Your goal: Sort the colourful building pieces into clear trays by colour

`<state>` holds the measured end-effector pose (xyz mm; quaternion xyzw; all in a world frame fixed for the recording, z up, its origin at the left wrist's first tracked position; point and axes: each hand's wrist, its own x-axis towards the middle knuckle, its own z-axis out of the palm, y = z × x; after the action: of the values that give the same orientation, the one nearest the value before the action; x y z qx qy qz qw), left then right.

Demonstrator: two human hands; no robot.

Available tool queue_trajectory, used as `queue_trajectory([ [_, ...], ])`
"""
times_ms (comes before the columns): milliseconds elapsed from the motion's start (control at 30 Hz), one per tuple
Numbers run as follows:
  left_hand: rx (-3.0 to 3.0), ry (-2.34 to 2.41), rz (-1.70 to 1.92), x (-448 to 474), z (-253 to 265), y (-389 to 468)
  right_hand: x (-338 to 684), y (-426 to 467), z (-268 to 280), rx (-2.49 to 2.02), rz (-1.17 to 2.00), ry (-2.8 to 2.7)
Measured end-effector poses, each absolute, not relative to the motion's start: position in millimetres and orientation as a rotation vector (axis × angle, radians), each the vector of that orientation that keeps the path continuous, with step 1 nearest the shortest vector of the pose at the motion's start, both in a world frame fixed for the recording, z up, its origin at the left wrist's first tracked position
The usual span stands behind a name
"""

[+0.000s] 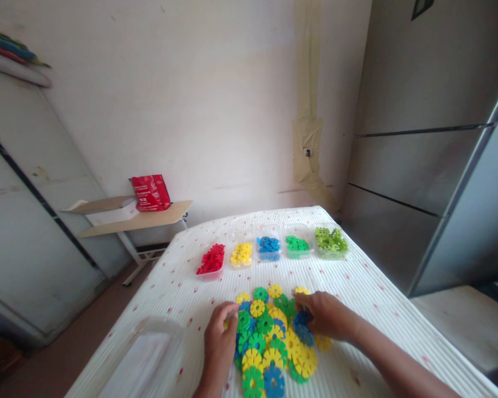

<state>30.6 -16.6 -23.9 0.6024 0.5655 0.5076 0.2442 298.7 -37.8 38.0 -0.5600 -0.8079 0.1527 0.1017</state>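
Observation:
A loose pile of notched plastic snowflake discs (265, 323) in green, yellow and blue lies on the near part of the table. At its left edge is my left hand (221, 337), its fingers curled and closed. A bit of yellow shows between thumb and fingers, but what they hold is mostly hidden. My right hand (330, 315) reaches over the pile's right side, with bent fingers closed at a blue snowflake disc (302, 329). Yellow discs (323, 343) lie beneath that wrist.
Across the table's far part stand clear tubs of red (211, 260), yellow (241, 255), blue (269, 246), green (297, 246) and light green pieces (331, 240). A clear container (141, 359) sits at near left. Beyond are a side table (149, 220) with a red bag (151, 192), and a refrigerator (402, 160).

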Motion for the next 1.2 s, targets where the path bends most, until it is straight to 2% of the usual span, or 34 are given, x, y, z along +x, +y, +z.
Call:
queue_trajectory([
  [200, 1.675, 1.533, 1.403, 29.6, -25.9, -15.4, 308.1, -32.2, 35.9, -1.682, 0.447, -2.353],
  [500, 1.667, 1.529, 1.412, 31.3, -21.6, -17.0, 314.2, -21.0, 42.7, -1.356, 1.21, -1.603],
  [700, 1.671, 1.514, 1.439, 30.8, -23.5, -17.0, 309.1, -18.1, 34.4, -1.321, 1.332, -1.503],
  [833, 1.666, 1.5, 1.454, 31.7, -24.0, -17.7, 301.7, -3.0, 41.0, -1.414, 1.271, -1.546],
  [1067, 1.663, 1.526, 1.438, 30.8, -26.4, -16.6, 284.4, 80.2, 78.6, -1.47, 0.928, -1.406],
  [1200, 1.667, 1.538, 1.418, 29.1, -26.3, -16.4, 285.8, 99.1, 81.7, -1.522, 0.734, -1.379],
])
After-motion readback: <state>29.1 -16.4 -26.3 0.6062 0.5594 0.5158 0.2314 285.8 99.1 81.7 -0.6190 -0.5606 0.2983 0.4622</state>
